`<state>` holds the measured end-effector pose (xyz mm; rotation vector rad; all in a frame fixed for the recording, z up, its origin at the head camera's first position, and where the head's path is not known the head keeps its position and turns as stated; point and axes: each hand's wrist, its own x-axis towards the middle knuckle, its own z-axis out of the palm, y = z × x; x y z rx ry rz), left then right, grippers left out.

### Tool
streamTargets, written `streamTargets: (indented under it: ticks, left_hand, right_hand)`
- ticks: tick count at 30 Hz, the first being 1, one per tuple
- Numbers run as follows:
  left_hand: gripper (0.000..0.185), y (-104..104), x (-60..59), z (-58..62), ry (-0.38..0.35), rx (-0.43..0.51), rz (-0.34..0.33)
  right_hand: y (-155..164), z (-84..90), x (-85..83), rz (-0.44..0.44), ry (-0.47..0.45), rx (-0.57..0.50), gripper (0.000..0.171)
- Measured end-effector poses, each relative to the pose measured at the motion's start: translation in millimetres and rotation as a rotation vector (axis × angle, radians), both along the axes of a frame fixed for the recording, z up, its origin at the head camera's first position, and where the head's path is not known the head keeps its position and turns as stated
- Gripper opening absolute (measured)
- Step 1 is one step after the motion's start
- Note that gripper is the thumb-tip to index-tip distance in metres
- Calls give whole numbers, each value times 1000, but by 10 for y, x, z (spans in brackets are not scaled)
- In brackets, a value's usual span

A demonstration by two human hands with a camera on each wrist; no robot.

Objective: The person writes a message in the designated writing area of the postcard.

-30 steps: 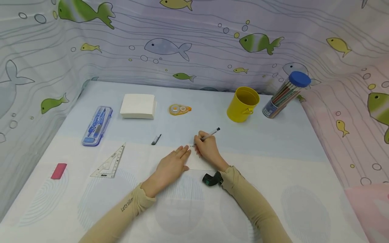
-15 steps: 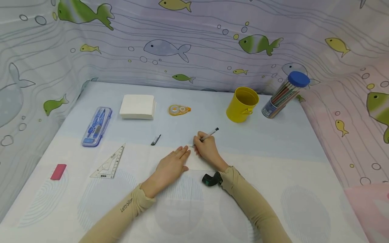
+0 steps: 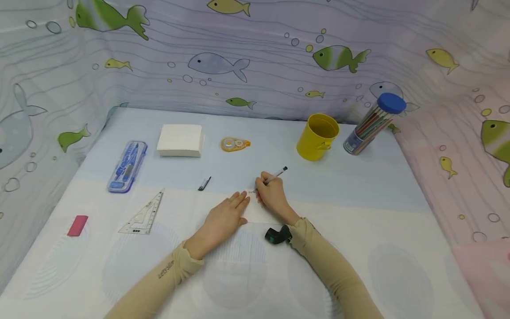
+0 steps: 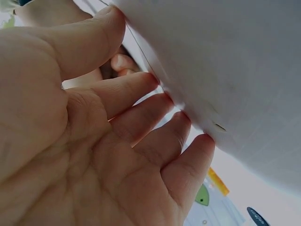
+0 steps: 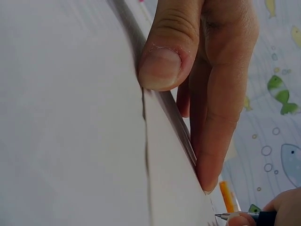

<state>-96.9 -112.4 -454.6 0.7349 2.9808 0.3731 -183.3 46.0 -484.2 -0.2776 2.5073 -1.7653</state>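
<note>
My right hand (image 3: 272,195) pinches a pen (image 3: 276,175) with its tip down at the top edge of a white sheet of paper (image 3: 260,214). Short dark marks show by the tip. Flat across the paper's left part lies my left hand (image 3: 224,217), fingers straight and together. In the right wrist view the pen's metal tip (image 5: 222,215) is close to the sheet, beyond the left hand's fingers (image 5: 218,127). The left wrist view has the left palm (image 4: 94,141) from below, fingertips against the white surface. A loose pen cap (image 3: 205,183) lies left of the paper.
A set square (image 3: 153,215), pink eraser (image 3: 77,225) and blue geometry case (image 3: 127,166) lie left. Behind are a white paper stack (image 3: 180,140), correction tape (image 3: 235,144), yellow mug (image 3: 314,144) and pencil tube (image 3: 370,126). A black wrist camera (image 3: 276,235) sits by the right sleeve.
The right hand and pen tip have shifted very slightly while staying at the paper's top edge. My left hand has stayed in place.
</note>
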Motion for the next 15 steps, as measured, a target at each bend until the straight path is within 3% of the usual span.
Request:
streamTargets:
  ticks: [8, 15]
  left_hand:
    - [57, 4, -1, 6, -22, 0, 6]
    - [57, 7, -12, -3, -13, -4, 1]
  right_hand:
    - [11, -66, -26, -11, 8, -14, 36]
    - [21, -48, -31, 39, 13, 5, 36]
